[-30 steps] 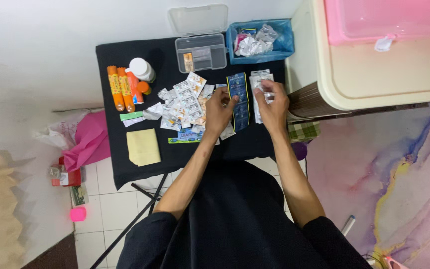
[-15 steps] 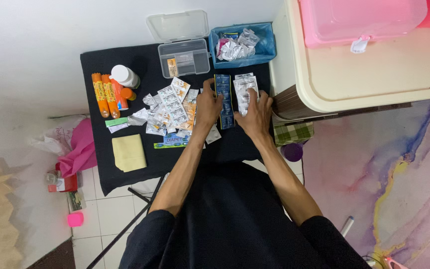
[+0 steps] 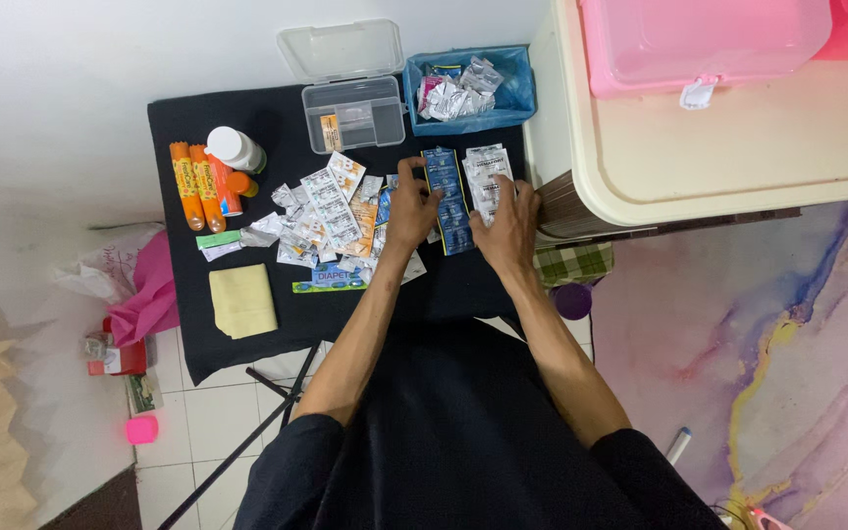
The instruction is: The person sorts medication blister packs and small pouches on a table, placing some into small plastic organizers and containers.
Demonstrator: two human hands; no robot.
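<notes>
A small table covered with a black cloth (image 3: pixel 444 294) is seen from above, set against a white wall, with a cream cabinet (image 3: pixel 738 137) to its right and a marbled pink and purple floor beyond. At the far edge of the cloth an open clear compartment box (image 3: pixel 353 113) is placed beside a blue tray (image 3: pixel 520 93) filled with crumpled foil. Orange tubes (image 3: pixel 193 185) and a white bottle (image 3: pixel 235 148) are laid at the left, with a yellow cloth (image 3: pixel 242 300) nearer the front edge.

A dark blue blister strip (image 3: pixel 450 196) is laid flat on the cloth between the two hands. It is touched along its left edge by the left hand (image 3: pixel 411 208), whose fingers are curled loosely (whether the strip is actually pinched cannot be told). The right hand (image 3: pixel 509 221) is spread, palm down, over the lower end of a stack of white blister strips (image 3: pixel 486 175), just beside the blue one. A scatter of loose pill strips (image 3: pixel 331 211) is spread left of the left hand.
</notes>
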